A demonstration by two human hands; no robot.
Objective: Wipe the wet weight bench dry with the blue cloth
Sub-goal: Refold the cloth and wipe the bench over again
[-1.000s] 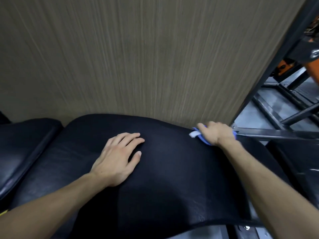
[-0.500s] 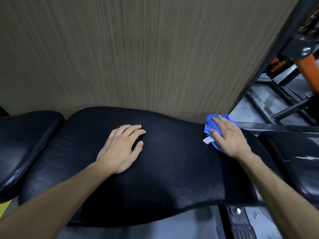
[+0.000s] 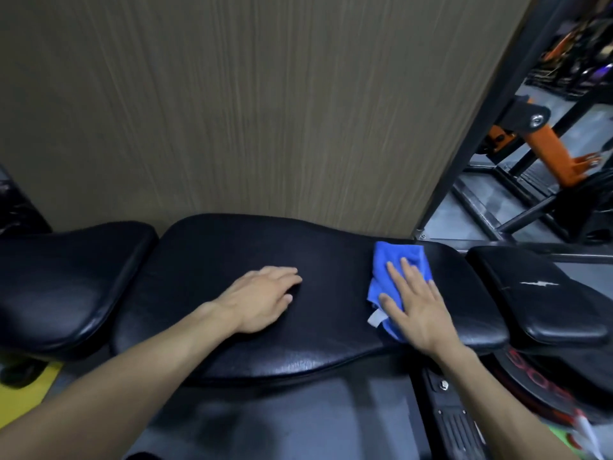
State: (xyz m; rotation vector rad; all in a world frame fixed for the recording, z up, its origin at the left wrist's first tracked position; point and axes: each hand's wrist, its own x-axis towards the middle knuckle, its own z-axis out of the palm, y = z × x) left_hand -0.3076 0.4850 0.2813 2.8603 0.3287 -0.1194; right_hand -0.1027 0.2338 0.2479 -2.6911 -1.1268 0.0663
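The black padded weight bench (image 3: 331, 287) runs left to right in front of me. A folded blue cloth (image 3: 394, 263) with a white tag lies on the right part of its main pad. My right hand (image 3: 418, 310) presses flat on the cloth, fingers spread over its near half. My left hand (image 3: 262, 297) rests palm down on the middle of the pad, holding nothing. The pad's surface looks dark and slightly glossy.
A separate black seat pad (image 3: 66, 280) adjoins on the left, and another black pad (image 3: 544, 293) on the right. A wood-grain wall panel (image 3: 248, 104) stands right behind the bench. Orange and black gym frames (image 3: 544, 144) fill the far right. Grey floor lies below.
My right hand has drawn the cloth from the pad's far right edge toward me, flattening onto it. The view has pulled back. My left hand has stayed on the pad.
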